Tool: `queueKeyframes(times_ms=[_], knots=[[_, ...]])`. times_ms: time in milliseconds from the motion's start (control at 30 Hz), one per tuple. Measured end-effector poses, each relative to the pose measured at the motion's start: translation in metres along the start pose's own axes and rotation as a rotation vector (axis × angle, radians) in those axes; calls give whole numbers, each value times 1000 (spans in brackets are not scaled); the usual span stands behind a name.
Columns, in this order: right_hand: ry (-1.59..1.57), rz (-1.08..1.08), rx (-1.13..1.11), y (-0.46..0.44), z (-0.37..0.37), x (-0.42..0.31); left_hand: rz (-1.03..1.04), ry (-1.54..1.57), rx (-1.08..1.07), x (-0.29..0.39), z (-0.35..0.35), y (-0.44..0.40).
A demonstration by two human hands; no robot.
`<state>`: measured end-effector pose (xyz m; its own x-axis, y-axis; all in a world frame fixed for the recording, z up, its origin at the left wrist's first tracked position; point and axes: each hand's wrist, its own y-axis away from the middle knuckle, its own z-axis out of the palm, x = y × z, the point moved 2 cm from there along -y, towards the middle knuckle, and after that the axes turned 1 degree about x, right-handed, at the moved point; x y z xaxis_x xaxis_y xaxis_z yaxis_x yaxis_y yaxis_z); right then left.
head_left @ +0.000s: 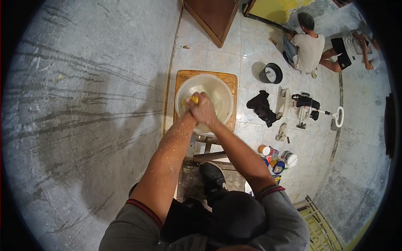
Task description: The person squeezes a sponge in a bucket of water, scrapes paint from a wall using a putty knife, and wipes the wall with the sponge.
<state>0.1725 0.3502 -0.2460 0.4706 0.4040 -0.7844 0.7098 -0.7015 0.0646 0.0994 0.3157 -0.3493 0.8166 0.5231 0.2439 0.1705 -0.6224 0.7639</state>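
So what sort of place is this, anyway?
It looks like a room in a house being fixed up, perhaps repainted, though I can't be sure. The clues: a streaked, patchy wall, a cluster of small tubs and a black bucket on the floor.

Holds a yellow thing (194, 99) between both hands (203, 109), over a big white bowl (226, 98) on a wooden stool (180, 78). Has a black bucket (264, 77) and jars (264, 149) on the floor (224, 60) nearby.

Basin (225, 98) is off-white, gripped item (194, 99) yellow. Stool top (233, 79) orange-brown. Sleeves (130, 226) grey, dark-red trim (272, 191). Wall (104, 46) blue-grey, dark streaks. Bucket (263, 77) black. Floor tiles (224, 62) pale.
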Motion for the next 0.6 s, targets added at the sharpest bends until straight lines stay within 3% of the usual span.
queueKeyframes(times_ms=[33, 133, 200, 233, 300, 333, 367, 433, 467, 500, 533, 567, 600], knots=[[-6, 109, -122, -20, 8, 16, 7, 3, -15, 0, -1, -1], [184, 239, -213, -61, 40, 65, 39, 36, -51, -6, -1, -9], [615, 53, -682, -72, 59, 100, 38, 95, -67, -9, -2, -8], [610, 57, -679, -70, 58, 104, 22, 146, -68, -6, -8, 0], [620, 344, -723, -59, 55, 115, -38, 317, -112, -3, -17, 19], [619, 348, -719, -54, 57, 114, -146, 627, -3, -8, -9, 11], [624, 358, -597, -50, 60, 112, -254, 937, 112, -11, -8, 12], [638, 358, -358, -52, 59, 101, -290, 1080, 220, -14, 2, 2], [645, 346, -361, -57, 54, 96, -332, 1223, 324, -16, 6, -2], [619, 162, -540, -62, 43, 80, -337, 1236, 332, -17, 2, -2], [587, -24, -718, -63, 39, 76, -367, 1517, 306, -14, -8, 2], [598, -35, -729, -62, 33, 75, -390, 1799, 273, -11, -16, 8], [357, -46, -645, -59, 28, 80, -290, 1884, 222, -1, -36, 34]])
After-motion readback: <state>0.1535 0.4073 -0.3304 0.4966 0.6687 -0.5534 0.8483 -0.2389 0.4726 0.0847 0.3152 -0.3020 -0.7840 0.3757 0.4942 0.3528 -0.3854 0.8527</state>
